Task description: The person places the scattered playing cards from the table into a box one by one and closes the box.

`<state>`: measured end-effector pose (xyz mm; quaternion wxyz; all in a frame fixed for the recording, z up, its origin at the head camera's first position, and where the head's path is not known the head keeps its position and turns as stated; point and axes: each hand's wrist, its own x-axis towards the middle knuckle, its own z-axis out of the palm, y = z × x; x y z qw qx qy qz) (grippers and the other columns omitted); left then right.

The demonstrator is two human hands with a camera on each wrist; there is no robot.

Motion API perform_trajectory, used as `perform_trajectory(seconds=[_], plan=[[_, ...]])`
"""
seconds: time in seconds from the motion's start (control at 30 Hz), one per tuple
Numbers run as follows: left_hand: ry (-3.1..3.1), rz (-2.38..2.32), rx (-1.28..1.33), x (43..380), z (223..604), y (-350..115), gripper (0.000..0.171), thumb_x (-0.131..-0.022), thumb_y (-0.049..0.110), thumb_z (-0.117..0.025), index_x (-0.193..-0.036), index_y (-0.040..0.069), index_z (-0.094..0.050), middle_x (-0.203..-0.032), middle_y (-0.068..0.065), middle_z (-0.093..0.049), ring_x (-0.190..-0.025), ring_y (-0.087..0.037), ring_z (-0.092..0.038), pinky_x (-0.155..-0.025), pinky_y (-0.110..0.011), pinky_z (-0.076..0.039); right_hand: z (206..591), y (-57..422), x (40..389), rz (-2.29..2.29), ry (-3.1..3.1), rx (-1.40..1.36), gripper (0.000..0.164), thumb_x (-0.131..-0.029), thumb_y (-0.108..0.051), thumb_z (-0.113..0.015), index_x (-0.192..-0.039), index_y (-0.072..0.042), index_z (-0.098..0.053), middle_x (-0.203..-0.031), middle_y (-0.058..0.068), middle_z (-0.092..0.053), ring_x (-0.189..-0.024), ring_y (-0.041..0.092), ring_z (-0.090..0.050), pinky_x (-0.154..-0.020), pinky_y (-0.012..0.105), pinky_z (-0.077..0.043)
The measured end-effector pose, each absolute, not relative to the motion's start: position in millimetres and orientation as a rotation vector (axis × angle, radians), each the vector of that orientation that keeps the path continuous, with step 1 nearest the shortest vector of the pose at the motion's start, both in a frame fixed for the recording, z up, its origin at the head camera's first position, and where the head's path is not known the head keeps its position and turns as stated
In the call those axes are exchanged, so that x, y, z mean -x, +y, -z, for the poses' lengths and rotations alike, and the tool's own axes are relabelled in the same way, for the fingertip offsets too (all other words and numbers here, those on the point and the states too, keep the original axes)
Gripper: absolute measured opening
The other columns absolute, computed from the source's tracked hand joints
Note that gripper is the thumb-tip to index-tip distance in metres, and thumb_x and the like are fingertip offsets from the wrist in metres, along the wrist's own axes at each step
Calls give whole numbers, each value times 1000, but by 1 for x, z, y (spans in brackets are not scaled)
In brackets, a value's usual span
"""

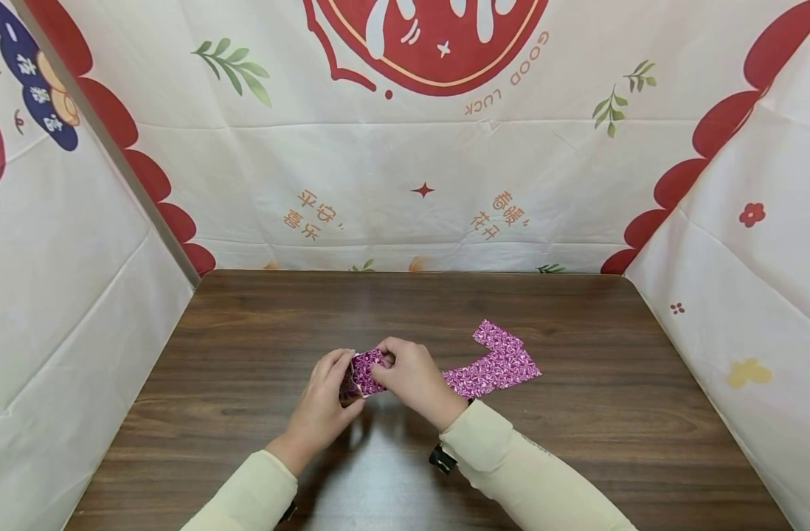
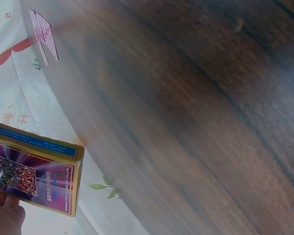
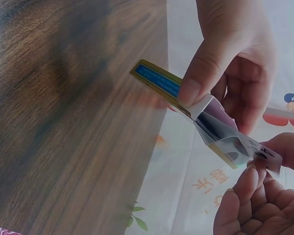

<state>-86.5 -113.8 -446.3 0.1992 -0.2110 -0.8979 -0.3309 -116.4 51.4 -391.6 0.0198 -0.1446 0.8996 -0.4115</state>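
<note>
My left hand (image 1: pixel 319 402) grips a playing card box (image 2: pixel 36 171), whose printed side is purple with a gold border and blue edge. The right wrist view shows the box's end flap open, with the left thumb pressed along its edge. At that end my right hand (image 1: pixel 414 380) pinches a playing card (image 3: pixel 268 154) between thumb and fingers. The card's purple patterned back faces up in the head view, and it is partly inside the box. How many cards are in the box is hidden.
Several purple-backed cards (image 1: pixel 504 361) lie partly overlapping in a bent row on the brown wooden table (image 1: pixel 577 442), right of my hands; my right hand hides part of them. White printed cloth (image 1: pixel 405 155) hangs behind the table and along both sides.
</note>
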Motion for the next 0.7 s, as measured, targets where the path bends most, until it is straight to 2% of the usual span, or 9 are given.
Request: perform_trajectory(seconds=[0.7], plan=[[-2539, 973, 548, 86, 445, -111, 72, -61, 6, -79, -124, -1, -47, -122, -13, -46, -112, -27, -44, -93, -41, -40, 394, 44, 117, 1258, 2820, 473, 13, -76, -16, -68, -82, -12, -57, -64, -5, -51, -50, 5, -44, -45, 20, -40]])
